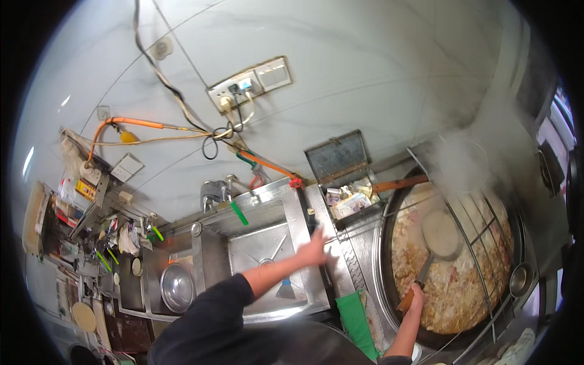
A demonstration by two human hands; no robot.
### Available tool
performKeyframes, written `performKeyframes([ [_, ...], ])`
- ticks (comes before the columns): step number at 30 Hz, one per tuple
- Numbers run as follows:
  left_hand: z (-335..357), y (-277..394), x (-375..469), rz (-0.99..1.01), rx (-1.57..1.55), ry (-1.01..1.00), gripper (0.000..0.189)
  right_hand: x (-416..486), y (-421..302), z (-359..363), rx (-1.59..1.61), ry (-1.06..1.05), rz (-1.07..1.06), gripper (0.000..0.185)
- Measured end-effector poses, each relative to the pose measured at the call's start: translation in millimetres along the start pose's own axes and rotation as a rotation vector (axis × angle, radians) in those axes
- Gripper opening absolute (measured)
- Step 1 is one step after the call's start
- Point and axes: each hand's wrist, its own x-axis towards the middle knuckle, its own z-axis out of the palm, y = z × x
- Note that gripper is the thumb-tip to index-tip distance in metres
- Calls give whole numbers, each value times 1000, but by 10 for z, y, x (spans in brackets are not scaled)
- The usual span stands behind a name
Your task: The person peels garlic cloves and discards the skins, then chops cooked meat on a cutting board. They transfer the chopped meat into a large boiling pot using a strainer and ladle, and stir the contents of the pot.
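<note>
My right hand (414, 296) grips the wooden handle of a large metal ladle (426, 269). Pale, cloudy liquid fills the ladle's bowl, which is over a wide round pot (385, 292) of simmering broth with meat or bones in it. Motion blurs my left hand (315, 248), stretched out above the strip between the sink and the pot. Its fingers look spread, and I see nothing in them. Beyond it, a hinged metal box (336, 157) stands with its lid up and paper banknotes (351, 205) inside.
A metal rack (474, 239) spans the pot's right side amid rising steam (465, 159). Another wooden handle (401, 184) crosses the far rim. Left are a steel sink (255, 237), a metal bowl (177, 287) and cluttered shelving. Green cloth-like material (356, 321) lies near me. Cables (182, 107) hang along the wall.
</note>
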Motion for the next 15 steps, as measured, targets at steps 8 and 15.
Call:
performKeyframes([
  [8,-3361,556,1356,-15,223,930,57,29,55,130,74,31,-40,21],
  [15,-2585,294,1742,494,-203,1087,63,-28,26,368,94,-23,-59,22],
])
